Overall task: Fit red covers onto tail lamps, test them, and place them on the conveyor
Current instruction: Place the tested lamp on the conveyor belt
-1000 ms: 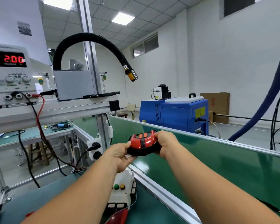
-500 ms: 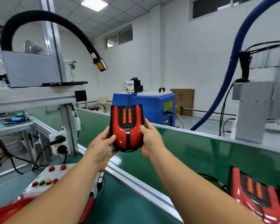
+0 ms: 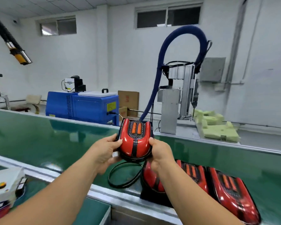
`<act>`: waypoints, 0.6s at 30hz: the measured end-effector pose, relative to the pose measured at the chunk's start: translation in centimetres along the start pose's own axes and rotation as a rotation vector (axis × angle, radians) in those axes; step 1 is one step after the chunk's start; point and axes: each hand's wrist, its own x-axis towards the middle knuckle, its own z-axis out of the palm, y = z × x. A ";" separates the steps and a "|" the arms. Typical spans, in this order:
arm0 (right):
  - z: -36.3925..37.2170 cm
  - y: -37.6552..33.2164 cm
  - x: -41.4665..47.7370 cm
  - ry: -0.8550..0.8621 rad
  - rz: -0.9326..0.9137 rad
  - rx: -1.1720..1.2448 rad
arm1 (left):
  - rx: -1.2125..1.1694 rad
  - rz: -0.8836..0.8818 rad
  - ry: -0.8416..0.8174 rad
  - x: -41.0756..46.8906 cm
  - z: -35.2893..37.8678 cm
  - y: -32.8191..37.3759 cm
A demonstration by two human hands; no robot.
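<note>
Left hand [image 3: 104, 151] and right hand [image 3: 159, 153] are gripping the lamp [image 3: 137, 128] by its sides, above the conveyor [image 3: 39, 135]. Cover [image 3: 128, 144] is on; I'm reckoning only placing remains. Other lamps [image 3: 225, 189] are lying on it alongside.

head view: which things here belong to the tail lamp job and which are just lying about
Job: tail lamp, held by left hand and right hand; green conveyor; other lamps lying on it.
Lying about: blue machine; cardboard box; foam blocks.
</note>
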 end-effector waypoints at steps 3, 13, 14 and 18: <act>-3.9 -0.7 -1.1 0.075 0.045 -0.043 | 0.025 -0.061 -0.070 -0.4 3.4 -1.8; -9.5 0.7 -1.1 0.145 0.169 -0.028 | 0.141 -0.187 -0.025 -0.1 6.8 -5.3; -9.7 0.7 -1.1 0.128 0.174 -0.055 | 0.157 -0.189 -0.015 0.0 6.8 -5.3; -10.2 -0.4 -0.6 0.067 0.165 -0.241 | 0.174 -0.212 0.000 0.6 6.9 -5.2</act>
